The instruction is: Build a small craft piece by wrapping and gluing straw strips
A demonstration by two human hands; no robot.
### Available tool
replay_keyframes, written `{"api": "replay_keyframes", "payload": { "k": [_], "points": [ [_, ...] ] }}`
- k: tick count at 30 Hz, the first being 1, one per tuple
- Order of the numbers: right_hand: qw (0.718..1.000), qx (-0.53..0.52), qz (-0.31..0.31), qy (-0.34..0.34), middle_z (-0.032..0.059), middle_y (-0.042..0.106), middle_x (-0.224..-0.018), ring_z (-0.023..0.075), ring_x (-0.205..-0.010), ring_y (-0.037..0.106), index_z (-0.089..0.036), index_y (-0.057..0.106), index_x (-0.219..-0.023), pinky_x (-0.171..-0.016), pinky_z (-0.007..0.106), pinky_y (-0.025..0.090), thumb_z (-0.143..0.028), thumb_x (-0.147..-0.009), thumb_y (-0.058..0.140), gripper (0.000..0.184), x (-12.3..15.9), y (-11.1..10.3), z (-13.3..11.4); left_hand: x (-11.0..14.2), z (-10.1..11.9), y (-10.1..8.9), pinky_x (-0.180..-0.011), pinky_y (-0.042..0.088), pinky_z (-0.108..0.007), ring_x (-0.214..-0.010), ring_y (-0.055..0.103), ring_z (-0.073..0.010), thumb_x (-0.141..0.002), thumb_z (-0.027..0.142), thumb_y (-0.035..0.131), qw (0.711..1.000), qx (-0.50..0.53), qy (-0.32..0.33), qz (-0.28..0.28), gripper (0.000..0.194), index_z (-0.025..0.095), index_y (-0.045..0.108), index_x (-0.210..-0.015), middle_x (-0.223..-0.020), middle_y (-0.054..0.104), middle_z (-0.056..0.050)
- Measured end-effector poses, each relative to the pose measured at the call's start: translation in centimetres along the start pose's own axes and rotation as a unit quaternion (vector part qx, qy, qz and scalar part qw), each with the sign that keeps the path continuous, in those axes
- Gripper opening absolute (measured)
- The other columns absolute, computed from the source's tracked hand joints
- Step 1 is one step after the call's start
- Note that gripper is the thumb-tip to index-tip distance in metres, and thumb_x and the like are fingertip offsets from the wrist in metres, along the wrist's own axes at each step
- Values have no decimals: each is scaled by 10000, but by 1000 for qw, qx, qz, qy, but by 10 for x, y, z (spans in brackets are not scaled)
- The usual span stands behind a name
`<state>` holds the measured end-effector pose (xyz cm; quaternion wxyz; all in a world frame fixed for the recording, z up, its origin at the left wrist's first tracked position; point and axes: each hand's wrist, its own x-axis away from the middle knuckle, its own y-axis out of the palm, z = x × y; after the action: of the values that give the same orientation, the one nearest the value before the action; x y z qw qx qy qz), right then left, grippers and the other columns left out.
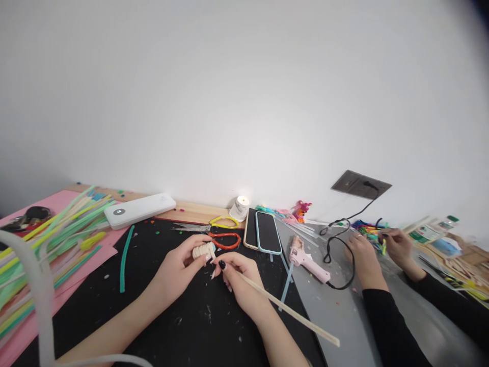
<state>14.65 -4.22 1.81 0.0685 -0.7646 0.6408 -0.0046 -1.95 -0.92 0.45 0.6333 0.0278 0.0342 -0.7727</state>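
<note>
My left hand (183,265) is closed around a small cream coil (204,251), which looks like wound pipe cleaner. Close beside it, my right hand (242,283) pinches a cream pipe cleaner (298,318). Its long tail runs out past the palm to the lower right, while its near end meets the coil. Just behind the fingers lie scissors with red handles (225,241) and another pair with yellow handles (228,222), blades pointing left. The black mat (183,326) is beneath both hands.
Many coloured pipe cleaners (72,239) cover pink paper at left, near a white case (141,209). Two phones (268,232), a lit candle (242,204) and a pink glue gun (309,262) with a black cord stand further back. At right, another person's hands (367,262) handle coloured pieces.
</note>
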Motion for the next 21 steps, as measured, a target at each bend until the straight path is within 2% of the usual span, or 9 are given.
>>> {"api": "replay_keyframes", "payload": {
  "k": [6,15,21],
  "points": [
    [1000,1,-7,-4,-5,616,-682,72,-474,385,-175,687,-860,-456,181,313,-225,-845,512,182,0,-1,-3,1,2,-1,-731,464,-273,-842,632,-211,-801,234,561,996,-88,26,-17,192,236,589,-991,-936,665,-24],
    [1000,-25,-1,7,0,622,-673,72,-452,377,-179,687,-841,-431,184,310,-275,-832,544,172,-3,-3,-2,2,5,0,-655,454,-257,-672,596,-161,-826,279,552,998,-38,7,-45,173,239,516,-991,-780,659,12],
    [999,-42,-1,5,2,626,-667,64,-456,394,-170,683,-844,-430,176,322,-272,-830,558,163,-4,-4,1,1,0,0,-640,431,-261,-644,564,-149,-851,321,528,998,-22,3,-62,193,234,479,-1016,-717,635,29]
  ]
}}
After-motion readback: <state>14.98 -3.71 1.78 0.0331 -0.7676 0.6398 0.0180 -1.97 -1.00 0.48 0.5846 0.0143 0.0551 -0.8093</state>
